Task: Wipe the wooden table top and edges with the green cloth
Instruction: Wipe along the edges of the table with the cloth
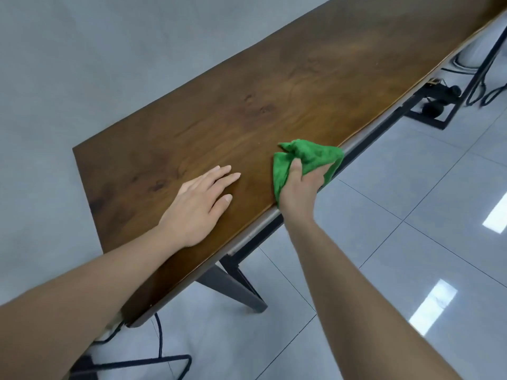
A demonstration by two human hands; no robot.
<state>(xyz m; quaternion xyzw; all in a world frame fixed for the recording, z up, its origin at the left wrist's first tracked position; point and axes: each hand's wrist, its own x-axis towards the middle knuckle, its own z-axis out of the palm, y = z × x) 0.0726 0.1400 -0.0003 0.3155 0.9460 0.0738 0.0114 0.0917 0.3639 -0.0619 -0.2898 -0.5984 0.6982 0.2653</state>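
A long dark wooden table top [288,91] runs from lower left to upper right against a grey wall. My right hand [299,187] grips a crumpled green cloth [310,157] at the table's near edge, thumb on top and fingers wrapped over the rim, where part of the cloth hangs down. My left hand [200,204] lies flat on the table top with fingers straight, to the left of the cloth. The fingers of my right hand are hidden below the edge.
Black metal table legs [238,283] and a frame stand under the near edge. Black cables [159,335] trail on the glossy grey tiled floor [411,201] at lower left and upper right. A white cylinder [288,48] stands behind the table's far end.
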